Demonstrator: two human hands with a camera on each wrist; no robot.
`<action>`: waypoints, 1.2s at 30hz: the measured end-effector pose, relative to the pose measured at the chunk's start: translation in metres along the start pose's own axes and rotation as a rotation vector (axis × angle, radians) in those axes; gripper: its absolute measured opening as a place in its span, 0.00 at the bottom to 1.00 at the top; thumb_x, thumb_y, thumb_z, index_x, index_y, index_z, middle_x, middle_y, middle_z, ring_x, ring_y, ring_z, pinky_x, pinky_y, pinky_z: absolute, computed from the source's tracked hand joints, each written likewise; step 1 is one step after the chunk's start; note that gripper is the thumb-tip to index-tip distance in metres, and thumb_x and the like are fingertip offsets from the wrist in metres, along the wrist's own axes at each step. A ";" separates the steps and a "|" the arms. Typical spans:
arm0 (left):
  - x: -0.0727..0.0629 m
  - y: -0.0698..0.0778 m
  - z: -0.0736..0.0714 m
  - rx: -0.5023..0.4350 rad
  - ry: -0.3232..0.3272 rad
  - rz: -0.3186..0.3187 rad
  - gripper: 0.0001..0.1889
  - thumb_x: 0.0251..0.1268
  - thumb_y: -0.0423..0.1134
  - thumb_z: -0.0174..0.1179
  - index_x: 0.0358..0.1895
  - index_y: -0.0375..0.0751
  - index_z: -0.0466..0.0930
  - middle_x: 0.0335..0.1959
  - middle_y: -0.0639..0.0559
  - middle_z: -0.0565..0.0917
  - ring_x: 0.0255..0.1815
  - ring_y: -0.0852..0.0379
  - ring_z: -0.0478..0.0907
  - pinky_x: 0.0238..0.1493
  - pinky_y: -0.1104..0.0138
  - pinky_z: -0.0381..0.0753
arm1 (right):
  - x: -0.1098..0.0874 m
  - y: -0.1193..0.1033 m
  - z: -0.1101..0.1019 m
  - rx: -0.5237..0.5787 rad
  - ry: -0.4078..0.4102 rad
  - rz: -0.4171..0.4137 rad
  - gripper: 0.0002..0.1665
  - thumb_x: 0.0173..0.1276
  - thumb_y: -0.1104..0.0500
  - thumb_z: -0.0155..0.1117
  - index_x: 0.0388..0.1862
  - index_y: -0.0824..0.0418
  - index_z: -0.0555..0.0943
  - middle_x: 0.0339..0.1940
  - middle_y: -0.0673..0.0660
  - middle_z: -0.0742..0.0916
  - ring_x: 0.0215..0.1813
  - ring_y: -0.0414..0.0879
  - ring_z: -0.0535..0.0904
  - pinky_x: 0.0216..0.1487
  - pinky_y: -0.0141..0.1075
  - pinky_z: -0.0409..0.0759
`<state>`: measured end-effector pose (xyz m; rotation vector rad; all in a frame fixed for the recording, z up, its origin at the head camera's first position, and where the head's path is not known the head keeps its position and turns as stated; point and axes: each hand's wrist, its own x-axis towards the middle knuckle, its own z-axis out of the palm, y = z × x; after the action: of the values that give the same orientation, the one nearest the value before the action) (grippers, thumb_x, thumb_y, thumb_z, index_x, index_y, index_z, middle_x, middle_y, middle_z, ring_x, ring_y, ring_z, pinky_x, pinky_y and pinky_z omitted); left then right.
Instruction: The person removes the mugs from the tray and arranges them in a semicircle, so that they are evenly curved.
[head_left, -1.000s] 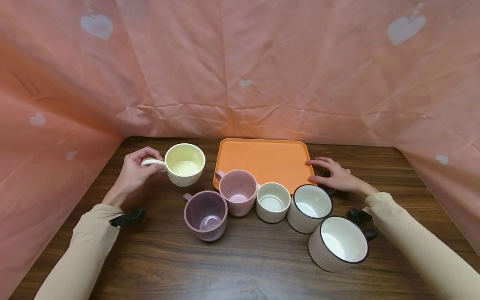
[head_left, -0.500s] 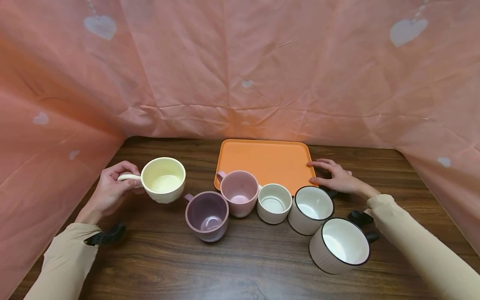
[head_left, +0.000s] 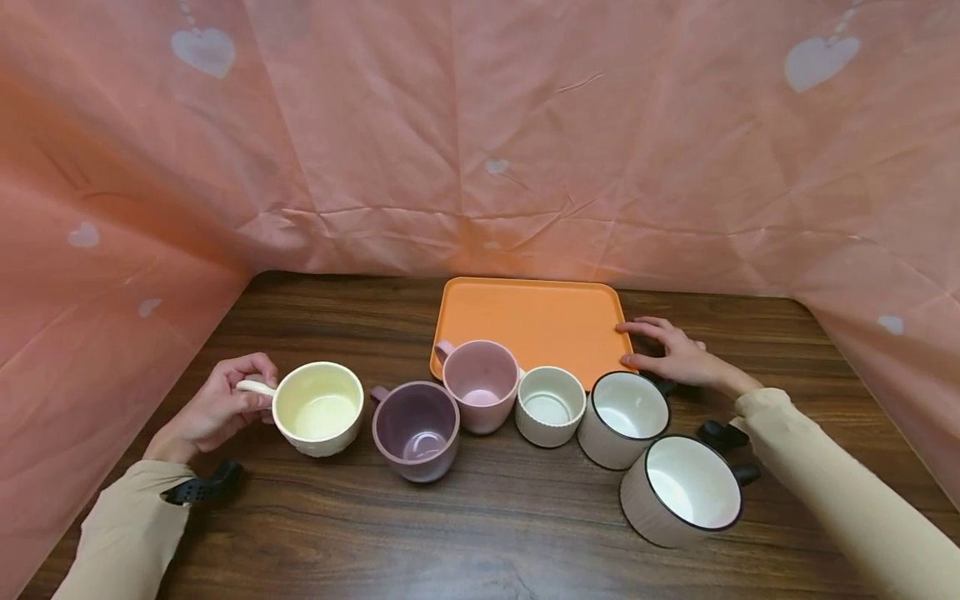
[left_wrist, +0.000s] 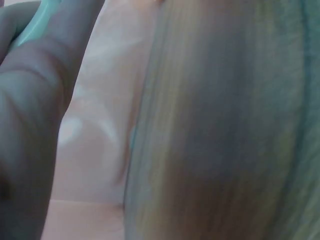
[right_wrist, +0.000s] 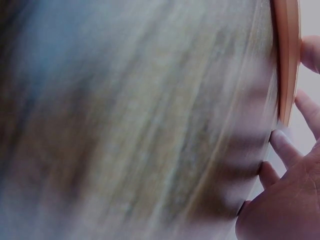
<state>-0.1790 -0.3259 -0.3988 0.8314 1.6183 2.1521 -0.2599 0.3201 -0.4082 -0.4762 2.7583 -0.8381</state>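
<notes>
My left hand [head_left: 217, 410] pinches the curved handle of a pale yellow cup [head_left: 318, 407] at the left of the head view. The cup is upright and low over the wood, just left of a purple mug [head_left: 417, 429]. A pale strip of its handle [left_wrist: 36, 24] shows beyond the fingers in the left wrist view. On the other side, my right hand [head_left: 673, 357] rests with spread fingers at the right edge of an orange tray [head_left: 532, 321]. In the right wrist view, the fingertips lie along the tray's rim [right_wrist: 287, 55].
A pink mug [head_left: 480, 387] and a small ribbed white cup [head_left: 550, 407] stand before the tray. Right of them are a black-rimmed white mug [head_left: 622, 421] and a larger one [head_left: 678, 492]. Pink cloth [head_left: 525, 125] hangs behind the dark wooden table [head_left: 465, 533].
My left hand has brought the pale yellow cup leftward, then nearer and lower, to beside the purple mug. The right hand has stayed at the tray's edge.
</notes>
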 end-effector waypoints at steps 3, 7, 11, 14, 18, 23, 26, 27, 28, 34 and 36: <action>0.000 -0.005 0.004 0.037 -0.039 -0.041 0.25 0.58 0.11 0.38 0.44 0.41 0.79 0.35 0.58 0.85 0.32 0.62 0.82 0.32 0.68 0.83 | 0.000 0.001 0.000 0.000 0.000 -0.002 0.38 0.71 0.46 0.66 0.76 0.56 0.69 0.79 0.73 0.61 0.76 0.79 0.54 0.56 0.86 0.46; 0.001 -0.010 0.007 0.077 -0.095 -0.091 0.22 0.58 0.15 0.42 0.42 0.43 0.78 0.33 0.60 0.84 0.28 0.61 0.78 0.29 0.67 0.81 | 0.000 0.000 0.001 0.005 0.002 -0.007 0.38 0.71 0.46 0.66 0.76 0.55 0.69 0.79 0.73 0.61 0.76 0.79 0.54 0.56 0.87 0.44; 0.001 -0.012 0.007 0.070 -0.125 -0.141 0.18 0.58 0.18 0.45 0.41 0.43 0.77 0.32 0.62 0.85 0.26 0.59 0.76 0.30 0.70 0.82 | 0.002 0.000 0.001 0.005 0.001 -0.009 0.38 0.71 0.46 0.66 0.76 0.55 0.69 0.79 0.72 0.61 0.77 0.78 0.54 0.56 0.86 0.46; 0.002 -0.014 0.006 0.052 -0.135 -0.174 0.17 0.57 0.20 0.45 0.40 0.44 0.77 0.31 0.63 0.85 0.28 0.63 0.76 0.30 0.72 0.79 | 0.003 0.002 0.001 0.002 0.002 -0.007 0.38 0.71 0.45 0.66 0.76 0.54 0.69 0.79 0.71 0.61 0.77 0.76 0.54 0.57 0.83 0.48; 0.006 -0.019 0.005 0.046 -0.173 -0.193 0.16 0.57 0.21 0.47 0.40 0.45 0.77 0.29 0.65 0.82 0.28 0.67 0.72 0.22 0.65 0.66 | 0.003 0.004 0.001 0.003 0.011 -0.015 0.37 0.71 0.44 0.66 0.75 0.53 0.70 0.79 0.71 0.62 0.77 0.76 0.54 0.57 0.81 0.49; 0.014 -0.022 0.007 0.089 -0.256 -0.170 0.08 0.60 0.23 0.53 0.39 0.39 0.74 0.31 0.60 0.76 0.30 0.60 0.69 0.24 0.60 0.67 | 0.004 0.007 0.003 0.006 0.027 -0.024 0.37 0.70 0.42 0.67 0.75 0.51 0.71 0.79 0.71 0.62 0.77 0.77 0.54 0.57 0.78 0.51; 0.018 -0.023 0.008 0.172 -0.267 -0.191 0.08 0.59 0.22 0.57 0.39 0.34 0.73 0.35 0.60 0.76 0.35 0.65 0.73 0.32 0.68 0.76 | 0.004 0.007 0.003 0.003 0.033 -0.024 0.37 0.70 0.42 0.67 0.74 0.51 0.71 0.79 0.71 0.62 0.76 0.77 0.55 0.56 0.75 0.52; 0.018 -0.023 0.008 0.201 -0.272 -0.197 0.09 0.58 0.20 0.58 0.39 0.33 0.73 0.36 0.60 0.76 0.36 0.66 0.74 0.34 0.70 0.78 | 0.004 0.006 0.003 -0.001 0.035 -0.027 0.37 0.70 0.42 0.67 0.74 0.51 0.71 0.79 0.71 0.62 0.76 0.78 0.55 0.55 0.75 0.53; 0.018 -0.023 0.009 0.227 -0.278 -0.205 0.09 0.57 0.19 0.58 0.39 0.32 0.73 0.37 0.60 0.77 0.37 0.67 0.75 0.36 0.72 0.79 | 0.004 0.006 0.003 0.001 0.034 -0.026 0.37 0.70 0.43 0.67 0.74 0.51 0.71 0.79 0.71 0.62 0.76 0.78 0.55 0.55 0.75 0.53; 0.022 -0.020 0.016 0.313 -0.350 -0.262 0.10 0.54 0.19 0.60 0.39 0.30 0.78 0.34 0.52 0.76 0.37 0.69 0.75 0.35 0.74 0.79 | 0.004 0.003 0.000 0.010 0.012 -0.012 0.37 0.71 0.45 0.66 0.75 0.53 0.70 0.79 0.71 0.61 0.77 0.77 0.54 0.56 0.81 0.49; 0.026 -0.019 0.021 0.319 -0.381 -0.285 0.09 0.55 0.20 0.61 0.39 0.31 0.79 0.32 0.47 0.75 0.37 0.69 0.75 0.35 0.74 0.79 | 0.004 0.003 0.000 0.009 0.011 -0.006 0.37 0.71 0.45 0.66 0.76 0.53 0.70 0.80 0.71 0.61 0.77 0.77 0.54 0.57 0.82 0.48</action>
<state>-0.1877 -0.2896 -0.4064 0.9633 1.7676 1.4618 -0.2640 0.3212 -0.4101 -0.4795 2.7629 -0.8562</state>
